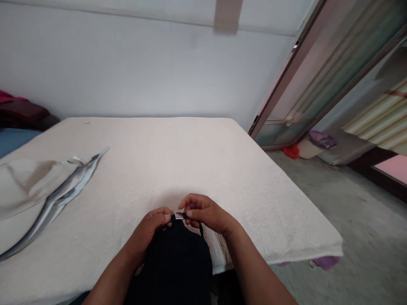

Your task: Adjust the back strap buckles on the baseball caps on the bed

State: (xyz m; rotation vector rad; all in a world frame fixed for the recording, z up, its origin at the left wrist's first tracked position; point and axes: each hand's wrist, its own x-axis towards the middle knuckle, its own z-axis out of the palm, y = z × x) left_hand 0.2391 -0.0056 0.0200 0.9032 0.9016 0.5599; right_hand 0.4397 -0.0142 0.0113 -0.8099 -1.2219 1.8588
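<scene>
A narrow black strap (173, 217) with a shiny silver buckle-like piece (179, 215) is stretched between my two hands. My left hand (155, 222) pinches the strap just left of the silver piece, thumb on top. On its right side, my right hand (204, 212) grips the strap between thumb and curled fingers, with the index finger raised above it. Dark cloth (179, 262) hangs directly below the strap and runs down between my forearms. A thin black loop dangles under my right hand. Whether strap and cloth are one piece I cannot tell.
A bed-like surface under a cream textured cover (178, 156) meets the wall (143, 67). Beige fabric with grey-white edging (28, 186) lies at the left. Beyond the right edge are concrete floor (318, 190), a lined waste bin (313, 146) and a sliding door (292, 93).
</scene>
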